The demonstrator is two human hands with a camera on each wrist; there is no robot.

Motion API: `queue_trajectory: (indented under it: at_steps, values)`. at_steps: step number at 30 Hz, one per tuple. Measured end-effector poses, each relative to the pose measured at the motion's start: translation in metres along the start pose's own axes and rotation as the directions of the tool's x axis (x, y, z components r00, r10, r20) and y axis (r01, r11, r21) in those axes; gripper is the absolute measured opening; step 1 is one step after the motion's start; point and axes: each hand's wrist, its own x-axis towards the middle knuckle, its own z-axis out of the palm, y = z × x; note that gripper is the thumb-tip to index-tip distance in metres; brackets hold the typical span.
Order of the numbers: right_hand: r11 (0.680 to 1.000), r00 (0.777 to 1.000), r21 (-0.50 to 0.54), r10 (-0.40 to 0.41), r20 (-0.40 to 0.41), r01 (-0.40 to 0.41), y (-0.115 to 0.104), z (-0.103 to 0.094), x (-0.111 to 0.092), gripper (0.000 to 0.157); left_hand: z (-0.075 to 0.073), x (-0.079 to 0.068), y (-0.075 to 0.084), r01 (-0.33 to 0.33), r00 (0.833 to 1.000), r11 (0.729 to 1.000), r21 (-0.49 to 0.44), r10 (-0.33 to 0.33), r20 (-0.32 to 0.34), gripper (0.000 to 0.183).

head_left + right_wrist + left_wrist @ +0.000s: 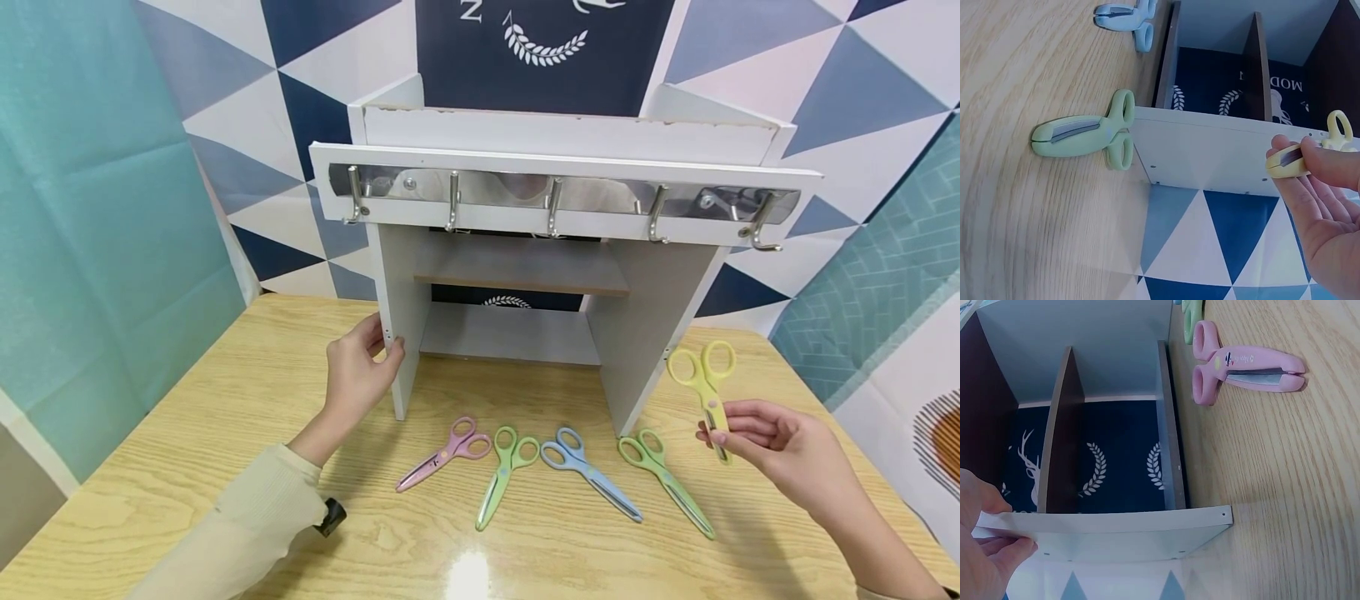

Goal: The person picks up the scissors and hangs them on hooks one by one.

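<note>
My right hand [787, 446] pinches yellow scissors [708, 387] by the blade end, handles up, beside the white shelf unit's right panel. With thumb and fingers, my left hand [358, 367] grips the front edge of the left side panel [397, 333]. On the table in front of the shelf lie pink scissors [444, 454], green scissors [504, 475], blue scissors [591, 475] and a second green pair [667, 482], handles toward the shelf. The right wrist view shows the yellow scissors [1288, 161] between thumb and fingers.
The white shelf unit [517, 333] stands at the table's back, with a rail of several metal hooks [555, 196] across its upper front. A patterned wall covering [862, 83] hangs behind. The wooden table [187, 400] extends to both sides; a teal cloth [97, 208] hangs at left.
</note>
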Motion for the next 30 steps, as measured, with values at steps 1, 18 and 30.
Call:
queue_trajectory:
  at_steps: [1,18,30]
  values:
    - [1.000,1.000,0.002,0.002,-0.004,-0.002,-0.001,0.000,0.000,0.032,0.000,0.000,0.000,-0.001,1.000,1.000,0.001,0.001,-0.001,0.038]
    - [0.998,1.000,0.067,0.020,-0.013,-0.019,-0.010,0.000,0.003,0.033,0.000,0.001,0.000,-0.008,1.000,1.000,0.015,0.008,-0.005,0.037]
    - [0.967,1.000,0.255,-0.010,0.003,0.009,-0.014,0.003,0.005,0.033,0.000,0.000,0.001,-0.009,1.000,1.000,0.020,0.010,-0.009,0.036]
